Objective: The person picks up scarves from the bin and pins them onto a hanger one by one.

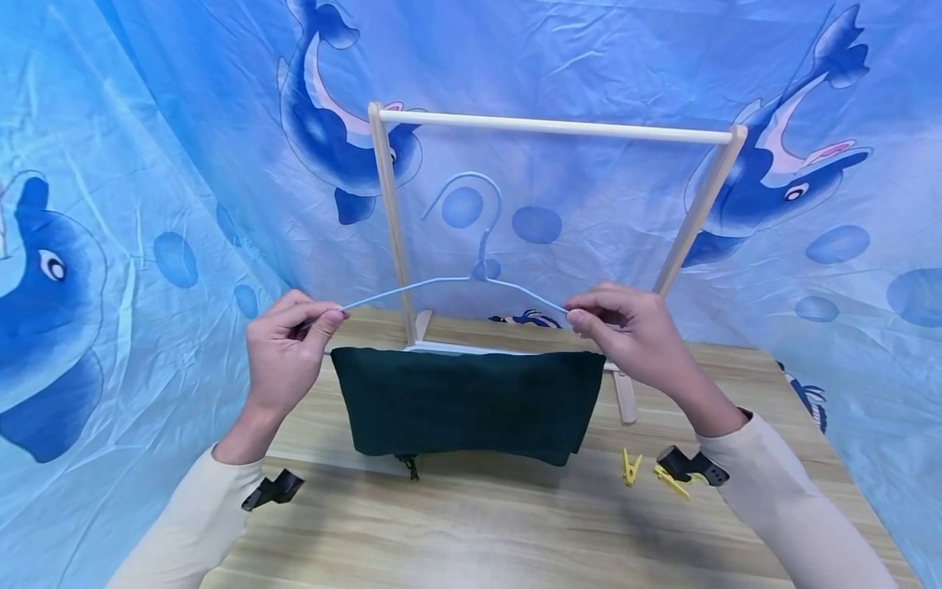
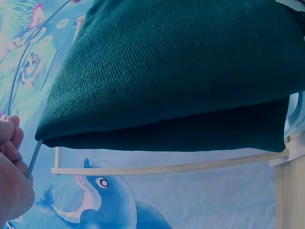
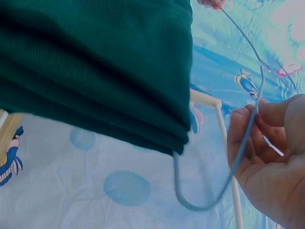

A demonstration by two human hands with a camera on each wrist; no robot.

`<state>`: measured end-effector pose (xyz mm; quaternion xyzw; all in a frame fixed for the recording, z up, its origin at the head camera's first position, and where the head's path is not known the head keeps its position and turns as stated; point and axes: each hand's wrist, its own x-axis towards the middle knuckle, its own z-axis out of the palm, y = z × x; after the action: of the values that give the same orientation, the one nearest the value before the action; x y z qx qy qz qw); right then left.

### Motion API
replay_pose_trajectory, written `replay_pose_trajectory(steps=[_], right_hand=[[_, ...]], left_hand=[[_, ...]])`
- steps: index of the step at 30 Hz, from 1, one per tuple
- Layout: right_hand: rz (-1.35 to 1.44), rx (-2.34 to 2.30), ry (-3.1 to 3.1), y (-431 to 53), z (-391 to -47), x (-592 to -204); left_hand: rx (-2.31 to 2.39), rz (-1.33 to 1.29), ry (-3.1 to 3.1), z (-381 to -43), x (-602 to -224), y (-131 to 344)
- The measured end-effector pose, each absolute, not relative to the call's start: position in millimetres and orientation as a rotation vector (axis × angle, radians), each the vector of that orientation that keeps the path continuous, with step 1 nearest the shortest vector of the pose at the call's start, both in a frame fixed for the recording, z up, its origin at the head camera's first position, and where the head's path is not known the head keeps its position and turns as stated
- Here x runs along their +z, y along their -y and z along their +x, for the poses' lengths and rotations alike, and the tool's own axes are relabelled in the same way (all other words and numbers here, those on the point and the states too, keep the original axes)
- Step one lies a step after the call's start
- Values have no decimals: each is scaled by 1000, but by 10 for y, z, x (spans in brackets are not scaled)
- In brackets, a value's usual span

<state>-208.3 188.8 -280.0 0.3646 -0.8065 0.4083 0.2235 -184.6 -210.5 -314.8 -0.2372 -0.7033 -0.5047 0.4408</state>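
A light blue wire clothes hanger (image 1: 480, 276) is held up between both hands, its hook pointing upward. My left hand (image 1: 290, 348) pinches the left shoulder of the hanger between thumb and fingers. On the opposite shoulder, my right hand (image 1: 625, 335) has the same kind of pinch. Over the hanger's lower bar hangs a folded dark green knitted cloth (image 1: 471, 405), with a bit of fringe below its left part. In the right wrist view the hanger's rounded corner (image 3: 195, 207) sticks out past the layered cloth (image 3: 119, 71). The left wrist view shows the cloth's folded underside (image 2: 167, 129).
A wooden rack with a white top rail (image 1: 552, 125) stands behind the hanger on the wood-grain table (image 1: 471, 532). Two yellow clothespins (image 1: 630, 468) lie at the right, near my right wrist. Blue dolphin-print fabric (image 1: 611, 65) surrounds the table at the back and sides.
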Motion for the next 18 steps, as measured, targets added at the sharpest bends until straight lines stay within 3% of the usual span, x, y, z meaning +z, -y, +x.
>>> replay_pose_trajectory(steps=[18], right_hand=[[803,1112,2290,-2678,-2064,-3142]], left_hand=[[-1231,-551,1759,-1875,-3179,2154]])
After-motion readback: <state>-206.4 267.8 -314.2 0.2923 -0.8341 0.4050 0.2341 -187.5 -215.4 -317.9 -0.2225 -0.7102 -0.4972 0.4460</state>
